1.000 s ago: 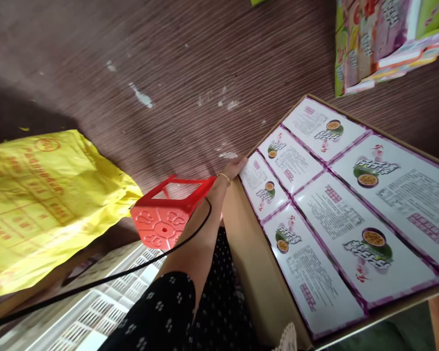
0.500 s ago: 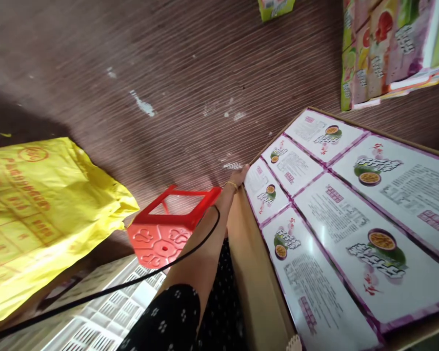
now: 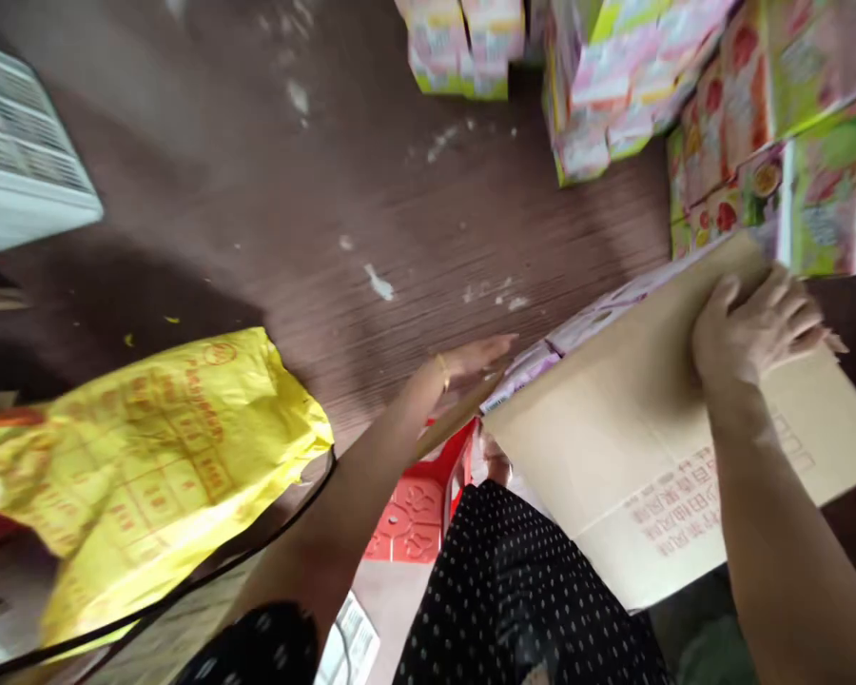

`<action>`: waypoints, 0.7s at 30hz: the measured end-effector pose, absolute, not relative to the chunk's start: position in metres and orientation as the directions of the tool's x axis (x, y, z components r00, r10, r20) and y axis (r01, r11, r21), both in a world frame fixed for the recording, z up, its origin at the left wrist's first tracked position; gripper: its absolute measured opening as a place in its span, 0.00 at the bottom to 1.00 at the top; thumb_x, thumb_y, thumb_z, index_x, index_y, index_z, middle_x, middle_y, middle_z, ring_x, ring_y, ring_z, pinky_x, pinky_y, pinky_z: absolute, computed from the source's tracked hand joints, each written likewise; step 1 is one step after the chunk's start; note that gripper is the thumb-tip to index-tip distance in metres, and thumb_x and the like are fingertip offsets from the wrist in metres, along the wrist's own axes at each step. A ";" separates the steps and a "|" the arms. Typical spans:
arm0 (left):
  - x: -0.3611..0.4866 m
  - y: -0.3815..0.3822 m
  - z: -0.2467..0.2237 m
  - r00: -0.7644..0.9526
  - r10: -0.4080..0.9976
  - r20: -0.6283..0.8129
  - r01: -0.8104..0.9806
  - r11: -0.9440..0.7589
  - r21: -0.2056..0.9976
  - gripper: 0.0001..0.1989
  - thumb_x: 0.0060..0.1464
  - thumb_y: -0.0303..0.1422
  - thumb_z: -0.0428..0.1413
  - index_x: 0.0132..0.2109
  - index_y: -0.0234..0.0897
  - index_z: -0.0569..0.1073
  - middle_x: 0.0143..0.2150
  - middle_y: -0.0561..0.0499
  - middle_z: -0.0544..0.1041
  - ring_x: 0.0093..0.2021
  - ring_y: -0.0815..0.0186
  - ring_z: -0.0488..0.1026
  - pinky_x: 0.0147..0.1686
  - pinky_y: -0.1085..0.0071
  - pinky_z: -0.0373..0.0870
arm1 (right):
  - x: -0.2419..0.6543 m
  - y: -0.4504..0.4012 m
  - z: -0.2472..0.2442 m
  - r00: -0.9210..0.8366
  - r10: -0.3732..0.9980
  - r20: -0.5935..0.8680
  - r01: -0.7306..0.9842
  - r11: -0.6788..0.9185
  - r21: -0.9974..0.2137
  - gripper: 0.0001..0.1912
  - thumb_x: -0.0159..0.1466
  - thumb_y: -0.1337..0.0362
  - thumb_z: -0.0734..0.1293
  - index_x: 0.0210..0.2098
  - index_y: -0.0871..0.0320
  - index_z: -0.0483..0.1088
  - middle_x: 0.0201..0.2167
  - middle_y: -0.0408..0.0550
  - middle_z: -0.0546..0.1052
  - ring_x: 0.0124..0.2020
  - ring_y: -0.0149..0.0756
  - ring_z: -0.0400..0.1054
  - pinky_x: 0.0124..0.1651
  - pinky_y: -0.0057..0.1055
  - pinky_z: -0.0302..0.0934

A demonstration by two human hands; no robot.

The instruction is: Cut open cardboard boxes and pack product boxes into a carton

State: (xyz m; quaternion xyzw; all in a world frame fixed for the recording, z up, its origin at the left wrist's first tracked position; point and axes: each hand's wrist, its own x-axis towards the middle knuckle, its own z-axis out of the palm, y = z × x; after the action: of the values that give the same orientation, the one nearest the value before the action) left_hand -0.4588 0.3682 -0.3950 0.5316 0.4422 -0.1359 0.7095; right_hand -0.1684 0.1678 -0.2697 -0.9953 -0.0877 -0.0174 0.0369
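A brown cardboard carton (image 3: 613, 409) is tilted beside my knees, its printed side facing up. White and purple packs (image 3: 599, 309) show along its far edge. My right hand (image 3: 752, 328) lies over the carton's upper right side, fingers curled at the far right edge; the fingertips are partly hidden. At the carton's left corner, my left hand (image 3: 475, 362) has its fingers stretched out, close to a narrow cardboard flap (image 3: 457, 416). Whether it touches the flap I cannot tell.
A red plastic stool (image 3: 414, 514) stands under my left forearm. At left lies a yellow printed bag (image 3: 164, 447), with a black cable (image 3: 257, 547) beside it. Colourful boxes (image 3: 742, 124) are stacked at upper right. A white crate (image 3: 29, 152) stands at upper left.
The carton has tipped from packs facing up to its side facing up. My right hand has come into view on it. My left hand has released the rim and straightened its fingers.
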 end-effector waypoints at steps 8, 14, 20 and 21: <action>-0.397 0.226 -0.236 0.759 0.345 -0.553 0.651 -0.358 0.670 0.31 0.72 0.47 0.47 0.74 0.40 0.68 0.62 0.32 0.77 0.61 0.45 0.76 0.63 0.48 0.72 | -0.188 0.130 -0.260 0.991 0.100 0.093 0.115 -0.977 -0.178 0.36 0.70 0.49 0.56 0.69 0.64 0.65 0.69 0.71 0.68 0.72 0.68 0.56 0.70 0.74 0.44; -0.362 0.210 -0.240 0.615 0.507 -0.603 0.783 -0.481 0.394 0.32 0.74 0.50 0.40 0.70 0.34 0.70 0.57 0.30 0.77 0.57 0.44 0.76 0.56 0.50 0.71 | -0.174 0.117 -0.242 0.977 0.146 -0.154 0.102 -0.959 -0.264 0.44 0.64 0.46 0.60 0.75 0.62 0.60 0.75 0.65 0.61 0.78 0.61 0.49 0.76 0.69 0.39; -0.355 0.213 -0.240 0.593 0.529 -0.606 0.783 -0.553 0.284 0.28 0.76 0.48 0.42 0.68 0.35 0.70 0.59 0.35 0.77 0.58 0.48 0.76 0.56 0.54 0.72 | -0.216 -0.035 -0.216 0.912 -0.344 -0.224 -0.410 -0.751 -0.518 0.55 0.56 0.34 0.68 0.75 0.55 0.60 0.79 0.61 0.53 0.80 0.66 0.43 0.78 0.69 0.42; -0.353 0.212 -0.238 0.586 0.527 -0.616 0.783 -0.564 0.263 0.28 0.76 0.48 0.41 0.67 0.36 0.71 0.59 0.36 0.77 0.58 0.48 0.76 0.56 0.55 0.72 | -0.226 -0.054 -0.217 0.853 -0.403 -0.332 -0.522 -0.629 -0.576 0.53 0.57 0.30 0.65 0.71 0.55 0.64 0.76 0.62 0.60 0.78 0.66 0.49 0.76 0.70 0.49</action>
State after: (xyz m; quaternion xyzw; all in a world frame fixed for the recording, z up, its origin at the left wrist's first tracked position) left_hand -0.3527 0.2123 -0.2382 0.8504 0.3852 -0.2422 0.2643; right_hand -0.2262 -0.0543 -0.2173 -0.8985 0.2572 0.0861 0.3452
